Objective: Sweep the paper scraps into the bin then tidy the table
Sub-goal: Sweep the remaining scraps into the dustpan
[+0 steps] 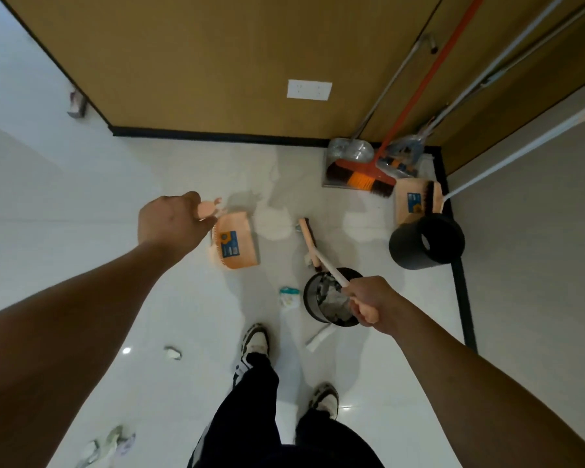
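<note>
My left hand (173,224) grips the top of the handle of a peach dustpan (237,241) that hangs just above the white floor. My right hand (372,304) grips the pale handle of a small broom (308,241), whose brush head points away from me toward the wall. Directly under my right hand stands a mesh bin (313,300) holding crumpled paper. Paper scraps lie on the floor: one (289,296) left of the bin, one (173,353) near my left foot, a cluster (112,445) at the lower left, and a white strip (318,337) in front of the bin.
A black bin (416,244) stands at the right by the corner. An orange broom (362,179), a grey dustpan (348,153), another peach dustpan (416,204) and long poles lean in the corner. Brown wall panels with a black skirting run behind. My feet stand below the mesh bin.
</note>
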A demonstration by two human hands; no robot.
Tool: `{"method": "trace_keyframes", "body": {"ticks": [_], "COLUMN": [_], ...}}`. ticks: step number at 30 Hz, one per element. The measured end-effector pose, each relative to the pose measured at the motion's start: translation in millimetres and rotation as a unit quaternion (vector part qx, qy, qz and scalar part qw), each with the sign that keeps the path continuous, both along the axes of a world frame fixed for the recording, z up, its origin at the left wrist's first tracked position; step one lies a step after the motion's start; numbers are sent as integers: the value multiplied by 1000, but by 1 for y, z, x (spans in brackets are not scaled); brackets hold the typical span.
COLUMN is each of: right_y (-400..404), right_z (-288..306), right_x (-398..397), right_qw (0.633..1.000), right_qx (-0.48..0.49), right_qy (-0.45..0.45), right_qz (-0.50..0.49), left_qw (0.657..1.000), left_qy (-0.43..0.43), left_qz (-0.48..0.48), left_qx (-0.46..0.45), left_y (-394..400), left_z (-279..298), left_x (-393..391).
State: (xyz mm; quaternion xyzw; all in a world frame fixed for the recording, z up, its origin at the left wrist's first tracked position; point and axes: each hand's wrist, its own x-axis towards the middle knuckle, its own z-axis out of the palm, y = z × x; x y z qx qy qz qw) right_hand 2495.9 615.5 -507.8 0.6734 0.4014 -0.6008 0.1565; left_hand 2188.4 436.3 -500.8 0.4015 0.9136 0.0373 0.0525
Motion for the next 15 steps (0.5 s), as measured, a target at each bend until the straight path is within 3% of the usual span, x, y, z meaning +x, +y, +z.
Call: {"method": "trace_keyframes", "body": {"ticks": [7,15], "right_y": [-52,-104], "right_z": [-22,-44], "right_x": [10,114], "right_qw": [988,960], "right_qx": [40,20], "right_qy": [-21,2], "right_qz": [149,278], "left_qw": [996,980], "left_qy": [13,46], "left_qz": [87,190], "left_qx": [16,42], "left_y": [-73,-167], "left_z": [16,38], "left_x": [42,168]}}
